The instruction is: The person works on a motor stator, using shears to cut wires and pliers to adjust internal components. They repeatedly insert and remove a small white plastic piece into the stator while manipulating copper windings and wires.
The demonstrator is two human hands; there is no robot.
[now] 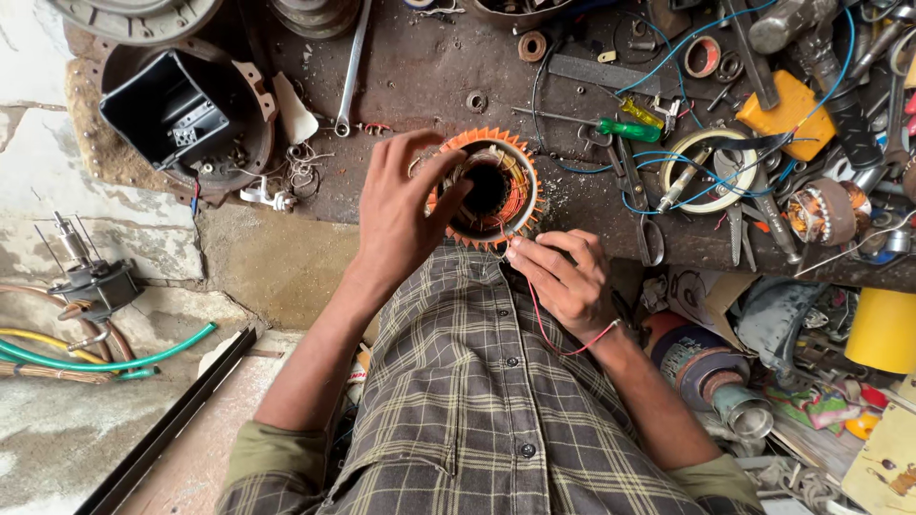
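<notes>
Two hands work one stator (pixel 489 191) at the bench edge. My right hand (pixel 565 277), at its five o'clock, pinches a thin red wire (pixel 540 324); my left hand (pixel 403 212) clamps its nine o'clock rim. I judge it heavy and rigid with fragile windings, so grip the rim. Beyond, at one o'clock, lies a green screwdriver (pixel 625 129).

green screwdriver (pixel 627 129), tape roll (pixel 708 170), wrench (pixel 351 69)

Copper, plastic and worn metal at a grimy bench

The motor coil (pixel 487 189) shows glossy copper wire inside matt orange plastic insulation; the workbench (pixel 420 67) is dull, rough, rust-stained metal. A smooth steel wrench (pixel 351 67) gleams faintly, the screwdriver (pixel 625 129) has a shiny green plastic handle, and the shirt (pixel 477 381) is soft checked cloth.
</notes>
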